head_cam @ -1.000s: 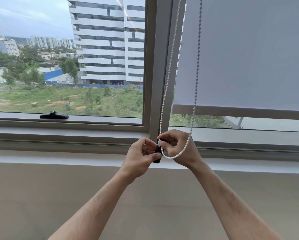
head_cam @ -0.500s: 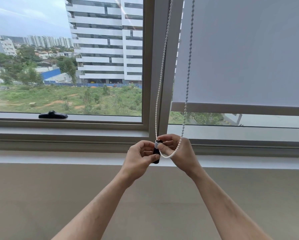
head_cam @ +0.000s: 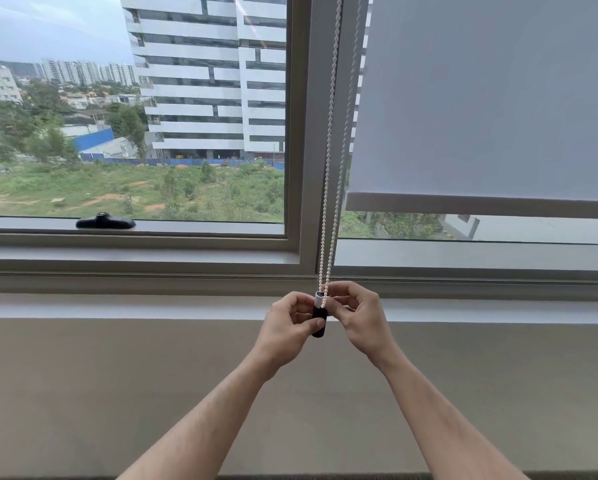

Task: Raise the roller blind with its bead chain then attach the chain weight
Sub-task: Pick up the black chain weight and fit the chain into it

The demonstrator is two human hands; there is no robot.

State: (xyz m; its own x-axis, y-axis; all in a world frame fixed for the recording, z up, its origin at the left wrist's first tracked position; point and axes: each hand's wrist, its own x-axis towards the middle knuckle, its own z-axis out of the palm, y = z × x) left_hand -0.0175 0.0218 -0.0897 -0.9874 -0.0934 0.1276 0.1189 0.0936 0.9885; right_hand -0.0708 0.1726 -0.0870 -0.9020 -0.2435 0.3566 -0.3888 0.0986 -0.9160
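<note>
A white roller blind (head_cam: 491, 98) covers the upper right pane, its bottom bar (head_cam: 481, 206) a little above the sill. A white bead chain (head_cam: 328, 168) hangs in two strands along the window mullion. Both strands run down into a small black chain weight (head_cam: 319, 323) with a pale top collar. My left hand (head_cam: 287, 327) pinches the weight's black body from the left. My right hand (head_cam: 359, 320) holds the chain's bottom end at the collar from the right. The loop's lowest beads are hidden between my fingers.
A black window handle (head_cam: 105, 222) lies on the left pane's lower frame. The grey window frame and sill (head_cam: 152, 268) run across the view, with a plain beige wall (head_cam: 117, 393) below. Buildings and greenery show through the glass.
The chain's slack loop, which curved around my right hand, has been drawn in, so both strands now hang straight into the weight. My hands have shifted slightly right.
</note>
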